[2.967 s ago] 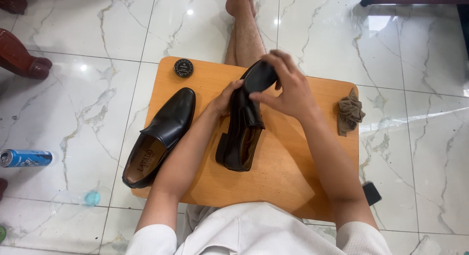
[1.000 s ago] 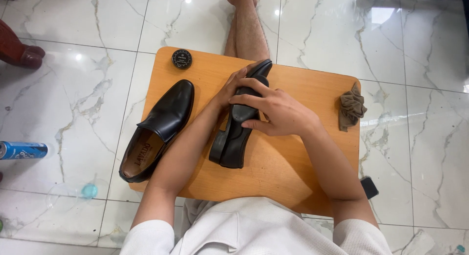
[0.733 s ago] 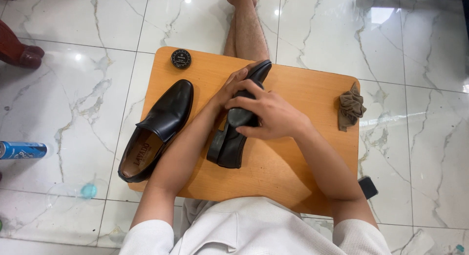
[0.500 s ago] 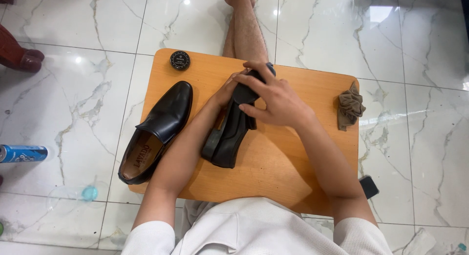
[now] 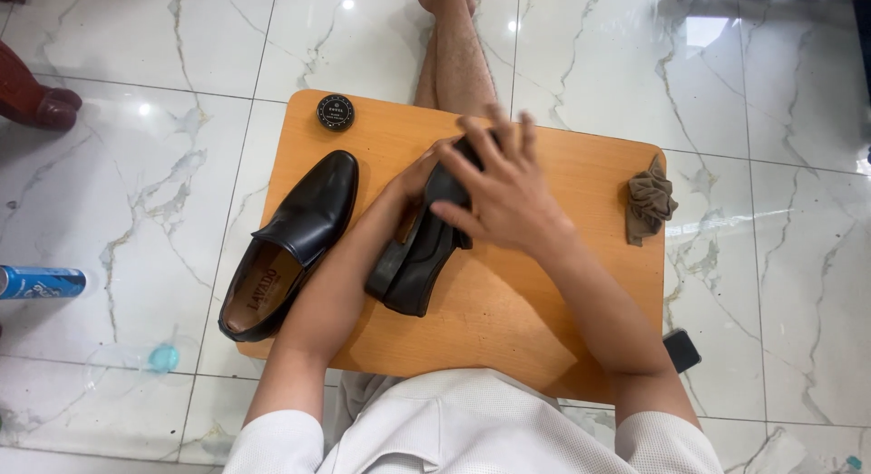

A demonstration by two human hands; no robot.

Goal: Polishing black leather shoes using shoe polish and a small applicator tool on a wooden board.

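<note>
Right hand: the right hand point(image 5: 504, 188) lies palm down over the toe of the black leather dress shoe point(image 5: 419, 245), fingers spread wide and slightly blurred, forearm running back toward the body on the right.
Left hand: the left hand point(image 5: 413, 179) is tucked under and beside the same shoe near its toe, mostly hidden by the right hand; it appears to grip the shoe, though the fingers cannot be seen.
Change: half a second ago the right-hand fingers curled around the toe; now they are splayed flat and sit further over it.
Held shoe: tipped on its side on the orange wooden board point(image 5: 544, 302), long axis diagonal, toe away from the body under the hands, heel toward the left forearm.
Second shoe: a matching black leather shoe point(image 5: 292, 243) lies just left of the left forearm, upright, opening toward the body.
Others: a small round black tin point(image 5: 336, 112) beyond the left hand; a crumpled brown cloth point(image 5: 649, 200) right of the right hand.
</note>
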